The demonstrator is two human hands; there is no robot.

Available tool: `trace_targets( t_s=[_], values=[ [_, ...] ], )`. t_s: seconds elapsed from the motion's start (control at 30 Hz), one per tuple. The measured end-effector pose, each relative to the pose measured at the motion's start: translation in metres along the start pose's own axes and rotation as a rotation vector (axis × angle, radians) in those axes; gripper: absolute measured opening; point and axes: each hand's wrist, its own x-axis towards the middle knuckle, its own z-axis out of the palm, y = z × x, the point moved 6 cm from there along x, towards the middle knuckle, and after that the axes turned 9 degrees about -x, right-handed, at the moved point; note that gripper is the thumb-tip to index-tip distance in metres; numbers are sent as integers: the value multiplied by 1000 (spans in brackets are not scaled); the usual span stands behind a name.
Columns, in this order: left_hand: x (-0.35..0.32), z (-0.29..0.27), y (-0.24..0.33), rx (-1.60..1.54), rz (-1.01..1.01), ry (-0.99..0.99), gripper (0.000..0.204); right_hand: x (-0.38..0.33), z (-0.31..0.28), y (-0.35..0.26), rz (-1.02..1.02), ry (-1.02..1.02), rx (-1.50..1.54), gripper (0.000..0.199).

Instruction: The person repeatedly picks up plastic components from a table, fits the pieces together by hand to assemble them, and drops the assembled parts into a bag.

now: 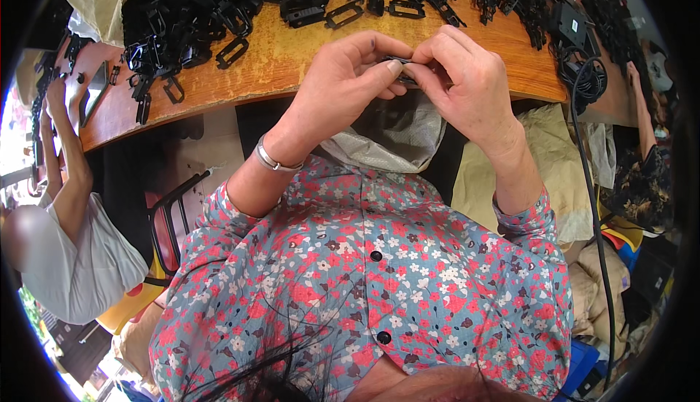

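Both of my hands meet over the near edge of the wooden table [284, 52]. Between them is a small black plastic part [408, 78], mostly covered by fingers. My left hand [350, 74] grips it with the thumb on top and the fingers curled beneath. From the other side, my right hand [470, 74] pinches at its end with thumb and forefinger. Just beyond lie loose black plastic frames, one oblong frame [343, 15] and another oblong frame [406, 9] among them. Below my hands a pale woven sack [383, 150] gapes at the table edge.
Heaped black parts [197, 15] cover the table's far side. A black box [569, 24] and coiled cable [583, 74] sit at right, a cord hanging down. Co-workers flank me: a white shirt [87, 256] at left, a dark sleeve [642, 183] at right. A beige sack [503, 176] hangs nearby.
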Motion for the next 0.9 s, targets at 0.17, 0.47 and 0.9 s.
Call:
trace_targets(
  t_s=[0.17, 0.47, 0.9],
  values=[
    [0, 1, -2, 32, -38, -40, 27, -2, 2, 2, 5, -19, -3, 17],
    [1, 1, -3, 6, -15, -11, 24, -4, 4, 6, 19, -20, 23, 16],
    [0, 2, -4, 34, 8, -9, 24, -8, 7, 8, 25, -36, 34, 16]
  ],
)
